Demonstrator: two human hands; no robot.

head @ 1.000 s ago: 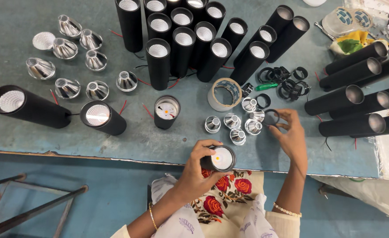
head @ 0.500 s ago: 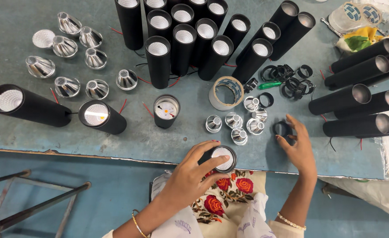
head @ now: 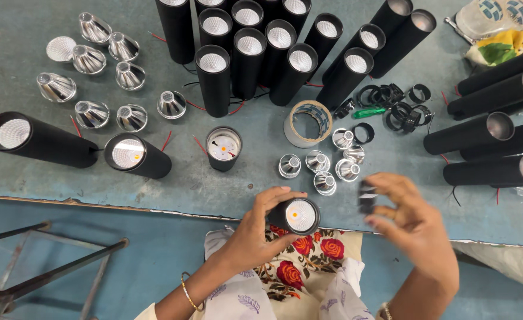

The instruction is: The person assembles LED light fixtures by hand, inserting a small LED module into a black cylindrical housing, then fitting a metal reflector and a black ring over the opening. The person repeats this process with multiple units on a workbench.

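**A:** ok so what were the hands actually on? left first.

**B:** The left hand (head: 255, 228) had its grip closed round a short black lamp tube (head: 295, 216), open end up, a small orange dot showing in the pale disc inside. It was held just off the near edge of the surface (head: 172, 189), above a flowered cloth (head: 309, 266) on the lap.

**A:** and the right?

**B:** The right hand (head: 412, 228) had fingers pinched shut on a small black ring (head: 366, 197), a bit blurred tbh, just beside the tube but not touching it.

**A:** stuff around?

**B:** Right above the hands, a cluster of little silver cups (head: 323, 167) on the surface. Past those a roll of tape (head: 309, 123), a green-handled tool (head: 368, 112) and a pile of black rings (head: 400, 106). One short tube (head: 223, 148) stood alone with red wires, open end up. Further back a bunch of tall black tubes (head: 249, 56) stood upright, more long black tubes (head: 492, 133) lay on their sides at the right, two fat lamps (head: 84, 148) lay at the left, and shiny reflector cones (head: 95, 77) were scattered far left.
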